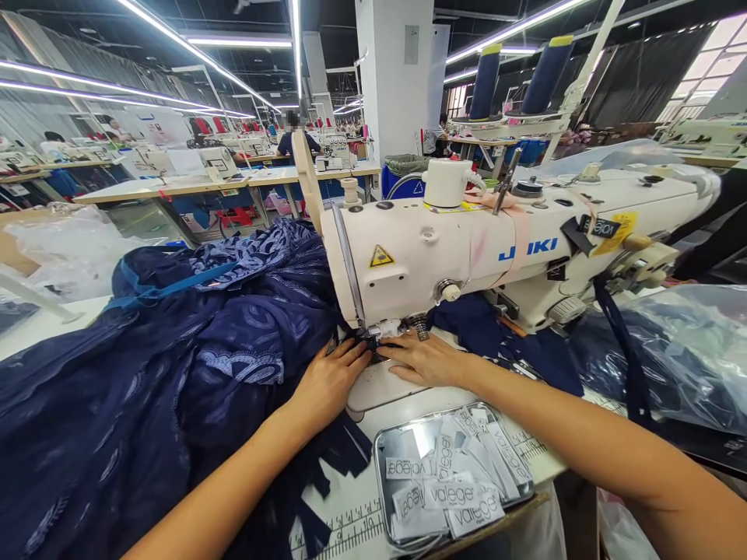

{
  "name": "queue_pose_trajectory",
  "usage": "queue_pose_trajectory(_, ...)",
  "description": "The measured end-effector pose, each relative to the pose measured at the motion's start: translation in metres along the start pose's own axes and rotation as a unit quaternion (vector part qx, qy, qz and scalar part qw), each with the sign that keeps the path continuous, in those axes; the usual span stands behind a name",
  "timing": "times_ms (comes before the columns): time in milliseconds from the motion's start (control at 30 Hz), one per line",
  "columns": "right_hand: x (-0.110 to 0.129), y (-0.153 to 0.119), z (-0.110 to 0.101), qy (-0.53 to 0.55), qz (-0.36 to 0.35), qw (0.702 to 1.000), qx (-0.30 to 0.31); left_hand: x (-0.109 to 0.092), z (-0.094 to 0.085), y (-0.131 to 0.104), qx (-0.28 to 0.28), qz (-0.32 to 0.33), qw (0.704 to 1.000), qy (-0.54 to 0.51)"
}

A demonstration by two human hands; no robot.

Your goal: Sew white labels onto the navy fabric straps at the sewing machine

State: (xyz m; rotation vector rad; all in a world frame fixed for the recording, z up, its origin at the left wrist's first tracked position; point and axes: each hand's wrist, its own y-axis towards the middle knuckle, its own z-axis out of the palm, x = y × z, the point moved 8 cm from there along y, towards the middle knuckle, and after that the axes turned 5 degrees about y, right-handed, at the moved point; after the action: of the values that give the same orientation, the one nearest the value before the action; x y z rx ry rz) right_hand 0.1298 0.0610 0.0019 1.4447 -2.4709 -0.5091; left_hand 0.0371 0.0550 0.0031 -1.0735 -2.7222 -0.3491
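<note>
A white sewing machine (420,257) stands in front of me, its needle end over the bed plate (373,389). My left hand (332,381) lies with fingers stretched out left of the presser foot, fingertips on a small piece of dark fabric (373,350). From the other side my right hand (423,359) rests flat, its fingers also stretched toward the foot. The fabric under the fingertips is mostly hidden. Beside my left forearm, navy patterned garments (233,342) are heaped. Below the hands is a metal tray (382,498) of white printed labels (452,494).
Dark cut strips (327,474) hang over the table edge by a printed ruler scale (355,529). Clear-bagged dark fabric (682,350) lies at right. Navy thread cones (485,82) stand behind the machine. A person (295,140) sits farther back among other machines.
</note>
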Motion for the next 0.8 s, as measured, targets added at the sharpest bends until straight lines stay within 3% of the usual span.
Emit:
queue_pose_trajectory(133, -0.007, 0.001, 0.004, 0.028, 0.027, 0.999, 0.019, 0.003, 0.002, 0.003, -0.01, -0.01, 1.0, 0.011)
queue_pose_trajectory(233, -0.018, 0.003, 0.01, -0.003, 0.116, 0.992, 0.049, 0.003, -0.002, 0.005, -0.026, -0.037, 0.998, 0.039)
queue_pose_trajectory(333, -0.018, 0.004, 0.013, -0.051, 0.167, 0.979, 0.101, 0.001, -0.006, 0.006, -0.001, -0.075, 0.994, 0.077)
queue_pose_trajectory(533, 0.004, 0.005, -0.005, -0.082, 0.12, 0.979, 0.143, 0.01, -0.014, 0.01, 0.038, -0.159, 0.984, 0.072)
queue_pose_trajectory(700, 0.016, -0.004, -0.007, -0.061, 0.037, 0.983, 0.17, 0.011, -0.002, 0.015, 0.041, -0.095, 0.994, 0.032)
queue_pose_trajectory(800, 0.014, -0.005, -0.002, -0.076, 0.008, 0.984, 0.162, 0.018, 0.006, 0.015, 0.041, -0.088, 0.995, 0.009)
